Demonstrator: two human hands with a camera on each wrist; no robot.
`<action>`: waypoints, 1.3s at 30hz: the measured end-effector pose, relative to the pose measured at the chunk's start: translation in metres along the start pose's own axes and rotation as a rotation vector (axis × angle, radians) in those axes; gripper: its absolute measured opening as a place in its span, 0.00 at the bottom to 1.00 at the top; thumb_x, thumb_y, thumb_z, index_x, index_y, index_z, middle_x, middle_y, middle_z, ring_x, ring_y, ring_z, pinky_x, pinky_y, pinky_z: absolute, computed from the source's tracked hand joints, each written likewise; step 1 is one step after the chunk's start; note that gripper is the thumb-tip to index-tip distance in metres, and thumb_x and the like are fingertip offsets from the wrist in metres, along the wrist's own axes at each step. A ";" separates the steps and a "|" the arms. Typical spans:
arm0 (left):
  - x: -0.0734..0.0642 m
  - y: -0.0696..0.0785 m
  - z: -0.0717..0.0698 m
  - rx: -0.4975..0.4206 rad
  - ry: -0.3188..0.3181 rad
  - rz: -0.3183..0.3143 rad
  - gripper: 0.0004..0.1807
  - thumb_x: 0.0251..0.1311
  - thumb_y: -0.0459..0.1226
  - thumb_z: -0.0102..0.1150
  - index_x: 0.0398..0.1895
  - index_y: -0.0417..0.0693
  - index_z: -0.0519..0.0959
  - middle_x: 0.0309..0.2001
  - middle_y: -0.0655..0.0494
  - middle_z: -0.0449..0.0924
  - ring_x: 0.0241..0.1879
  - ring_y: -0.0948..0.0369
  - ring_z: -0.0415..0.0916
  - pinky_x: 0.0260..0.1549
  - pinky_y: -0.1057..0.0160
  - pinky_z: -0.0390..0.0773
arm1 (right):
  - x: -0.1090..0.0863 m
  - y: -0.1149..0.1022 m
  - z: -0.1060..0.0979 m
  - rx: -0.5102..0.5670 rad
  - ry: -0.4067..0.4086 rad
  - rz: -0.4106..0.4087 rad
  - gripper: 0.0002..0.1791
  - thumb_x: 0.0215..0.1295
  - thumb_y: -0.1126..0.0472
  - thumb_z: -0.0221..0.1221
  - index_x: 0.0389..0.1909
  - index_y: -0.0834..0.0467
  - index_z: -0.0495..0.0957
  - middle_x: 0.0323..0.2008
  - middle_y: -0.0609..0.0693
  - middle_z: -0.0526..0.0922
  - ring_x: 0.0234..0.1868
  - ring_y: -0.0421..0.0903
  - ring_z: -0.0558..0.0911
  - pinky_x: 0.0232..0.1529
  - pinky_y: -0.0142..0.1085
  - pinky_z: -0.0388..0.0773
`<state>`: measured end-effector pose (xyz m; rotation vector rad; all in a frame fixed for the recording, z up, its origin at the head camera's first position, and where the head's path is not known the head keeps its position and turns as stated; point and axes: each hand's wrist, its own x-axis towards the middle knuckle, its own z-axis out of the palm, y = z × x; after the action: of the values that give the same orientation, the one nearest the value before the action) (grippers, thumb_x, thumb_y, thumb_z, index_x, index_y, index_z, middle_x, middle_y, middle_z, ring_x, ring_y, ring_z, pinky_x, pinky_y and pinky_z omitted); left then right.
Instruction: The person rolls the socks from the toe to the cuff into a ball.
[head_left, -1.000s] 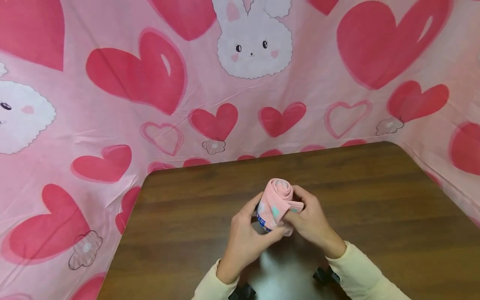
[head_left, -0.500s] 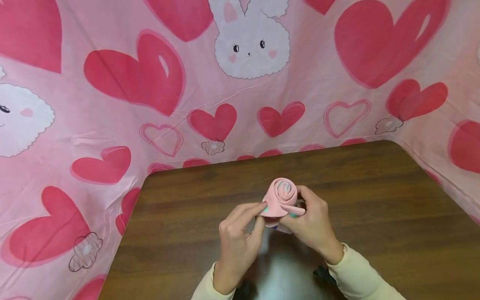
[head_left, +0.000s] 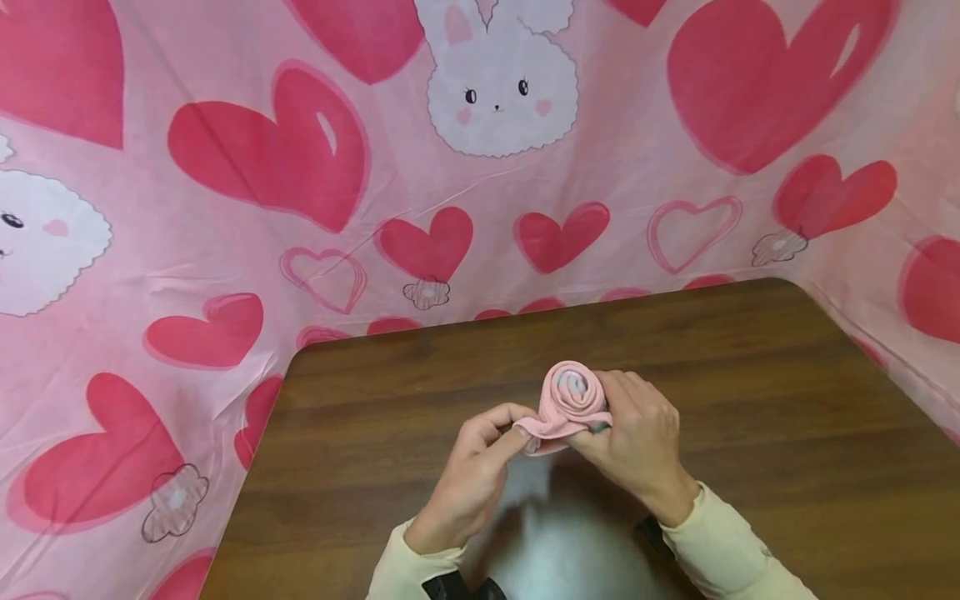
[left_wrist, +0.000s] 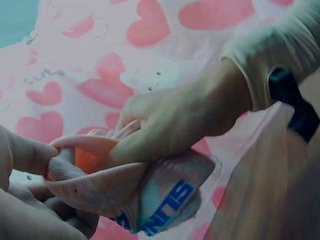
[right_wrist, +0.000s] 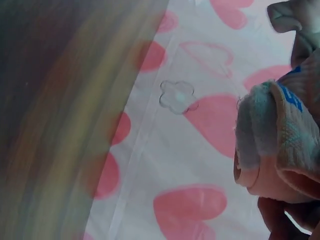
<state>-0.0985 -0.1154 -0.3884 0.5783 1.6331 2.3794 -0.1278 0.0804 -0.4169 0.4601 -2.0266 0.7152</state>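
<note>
A pink ribbed sock roll (head_left: 576, 396), coiled like a spiral at its top end, is held in both hands above the table. My right hand (head_left: 641, 437) grips the roll from the right. My left hand (head_left: 467, 475) pinches the edge of the sock cuff (head_left: 551, 427) and draws it out to the left. In the left wrist view the cuff (left_wrist: 97, 187) gapes, the right thumb reaches into its opening, and blue letters show on the outer side. The roll's layered end (right_wrist: 265, 145) shows at the right of the right wrist view, with blue print beside it.
A brown wood-look table (head_left: 390, 442) lies under the hands, with a pale shiny patch near its front. Behind it and at both sides hangs a pink cloth (head_left: 330, 192) printed with hearts and rabbits. Black devices (head_left: 453, 586) are strapped at the wrists.
My left hand has shifted from cupping the roll's side to pinching the cuff edge, pulling it wider leftward. The roll has tipped so its spiral end faces the head camera. The right hand keeps its hold.
</note>
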 end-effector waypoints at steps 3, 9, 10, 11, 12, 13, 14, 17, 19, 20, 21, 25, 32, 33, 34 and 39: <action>0.001 0.003 0.002 0.042 -0.044 0.023 0.15 0.72 0.28 0.49 0.38 0.15 0.71 0.34 0.55 0.78 0.42 0.61 0.74 0.48 0.63 0.75 | 0.000 0.005 -0.003 0.001 -0.011 0.020 0.37 0.59 0.26 0.57 0.34 0.60 0.80 0.26 0.51 0.80 0.25 0.49 0.77 0.19 0.48 0.72; 0.003 0.009 0.004 0.186 -0.045 0.012 0.18 0.75 0.31 0.48 0.29 0.22 0.72 0.27 0.57 0.70 0.32 0.63 0.67 0.34 0.68 0.69 | -0.004 0.016 -0.006 0.046 -0.075 0.075 0.31 0.47 0.34 0.70 0.35 0.59 0.80 0.26 0.51 0.79 0.24 0.46 0.76 0.20 0.45 0.71; 0.002 0.009 0.004 0.200 -0.047 0.013 0.16 0.74 0.31 0.49 0.30 0.22 0.74 0.28 0.57 0.71 0.32 0.63 0.69 0.34 0.68 0.70 | -0.004 0.017 -0.006 0.053 -0.081 0.075 0.29 0.44 0.38 0.72 0.35 0.59 0.80 0.25 0.50 0.79 0.24 0.45 0.76 0.20 0.45 0.71; 0.003 0.009 0.004 0.202 -0.051 0.016 0.15 0.73 0.30 0.50 0.32 0.22 0.76 0.28 0.56 0.73 0.32 0.64 0.70 0.34 0.69 0.70 | -0.005 0.018 -0.006 0.055 -0.086 0.072 0.28 0.41 0.41 0.74 0.34 0.59 0.80 0.25 0.50 0.79 0.24 0.44 0.75 0.20 0.44 0.71; 0.003 0.010 0.004 0.179 -0.063 0.021 0.14 0.72 0.30 0.52 0.34 0.21 0.77 0.30 0.55 0.75 0.33 0.63 0.73 0.36 0.68 0.74 | -0.005 0.018 -0.006 0.056 -0.089 0.067 0.27 0.39 0.44 0.74 0.34 0.59 0.80 0.25 0.49 0.79 0.24 0.44 0.75 0.20 0.44 0.71; 0.004 0.009 0.004 0.164 -0.076 0.028 0.12 0.71 0.29 0.54 0.35 0.21 0.77 0.31 0.54 0.78 0.35 0.63 0.75 0.38 0.68 0.75 | -0.006 0.019 -0.006 0.056 -0.094 0.063 0.26 0.38 0.45 0.75 0.34 0.58 0.80 0.25 0.49 0.78 0.24 0.43 0.75 0.20 0.43 0.70; 0.005 0.009 0.004 0.151 -0.093 0.037 0.11 0.69 0.28 0.56 0.35 0.21 0.77 0.32 0.53 0.78 0.35 0.63 0.76 0.38 0.68 0.76 | -0.006 0.019 -0.007 0.053 -0.099 0.059 0.25 0.38 0.46 0.74 0.34 0.58 0.80 0.24 0.48 0.78 0.24 0.43 0.74 0.20 0.43 0.70; 0.007 0.006 0.006 0.137 -0.141 0.075 0.07 0.65 0.26 0.61 0.32 0.24 0.77 0.32 0.55 0.79 0.34 0.64 0.75 0.35 0.70 0.75 | -0.008 0.018 -0.007 0.043 -0.123 0.048 0.23 0.37 0.49 0.72 0.34 0.58 0.80 0.25 0.48 0.78 0.24 0.42 0.74 0.20 0.42 0.70; 0.008 0.005 0.007 0.183 -0.158 0.120 0.05 0.62 0.25 0.63 0.30 0.28 0.78 0.29 0.56 0.77 0.31 0.65 0.72 0.30 0.71 0.71 | -0.009 0.017 -0.008 0.034 -0.144 0.033 0.21 0.35 0.51 0.70 0.33 0.57 0.80 0.25 0.46 0.77 0.25 0.42 0.74 0.20 0.42 0.70; 0.008 0.004 0.006 0.212 -0.158 0.145 0.05 0.61 0.24 0.64 0.29 0.30 0.79 0.28 0.56 0.77 0.30 0.66 0.71 0.28 0.72 0.70 | -0.010 0.016 -0.007 0.031 -0.159 0.022 0.21 0.35 0.51 0.70 0.32 0.57 0.79 0.24 0.46 0.77 0.25 0.42 0.73 0.20 0.41 0.70; 0.009 0.003 0.007 0.234 -0.156 0.174 0.04 0.61 0.24 0.64 0.29 0.30 0.80 0.28 0.54 0.78 0.29 0.66 0.71 0.27 0.72 0.71 | -0.011 0.015 -0.007 0.027 -0.175 0.010 0.21 0.36 0.50 0.71 0.32 0.56 0.79 0.24 0.45 0.76 0.25 0.42 0.73 0.20 0.41 0.70; 0.015 0.001 0.004 0.322 -0.148 0.258 0.01 0.59 0.22 0.66 0.33 0.29 0.84 0.27 0.46 0.82 0.29 0.67 0.75 0.26 0.69 0.78 | -0.015 0.011 -0.007 0.003 -0.225 -0.057 0.23 0.37 0.45 0.73 0.29 0.54 0.77 0.23 0.43 0.73 0.25 0.43 0.71 0.21 0.40 0.69; 0.029 -0.006 -0.005 0.489 -0.094 0.251 0.04 0.58 0.28 0.69 0.35 0.35 0.88 0.28 0.53 0.83 0.26 0.67 0.74 0.22 0.68 0.75 | -0.020 0.008 -0.009 -0.072 -0.328 -0.261 0.22 0.37 0.47 0.73 0.29 0.54 0.76 0.27 0.44 0.75 0.28 0.45 0.73 0.22 0.39 0.71; 0.030 -0.009 -0.006 0.499 -0.086 0.232 0.04 0.58 0.29 0.70 0.35 0.36 0.88 0.29 0.53 0.84 0.27 0.66 0.75 0.23 0.68 0.75 | -0.021 0.008 -0.010 -0.076 -0.352 -0.280 0.22 0.37 0.47 0.73 0.29 0.54 0.76 0.28 0.43 0.76 0.29 0.45 0.73 0.22 0.38 0.72; 0.031 -0.012 -0.008 0.516 -0.076 0.216 0.03 0.58 0.29 0.70 0.35 0.38 0.89 0.29 0.54 0.84 0.27 0.66 0.76 0.25 0.68 0.77 | -0.022 0.008 -0.011 -0.076 -0.377 -0.293 0.21 0.36 0.49 0.73 0.29 0.53 0.76 0.29 0.43 0.76 0.31 0.44 0.74 0.22 0.37 0.73; 0.039 -0.024 -0.011 0.642 -0.009 0.243 0.02 0.58 0.31 0.71 0.34 0.42 0.89 0.27 0.56 0.84 0.26 0.67 0.75 0.24 0.68 0.76 | -0.025 0.010 -0.013 -0.016 -0.505 -0.278 0.21 0.37 0.53 0.75 0.34 0.52 0.80 0.36 0.41 0.81 0.39 0.41 0.78 0.23 0.38 0.79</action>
<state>-0.1394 -0.1012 -0.4065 0.9308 2.4520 1.9452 -0.1120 0.0979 -0.4361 0.9687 -2.3609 0.4375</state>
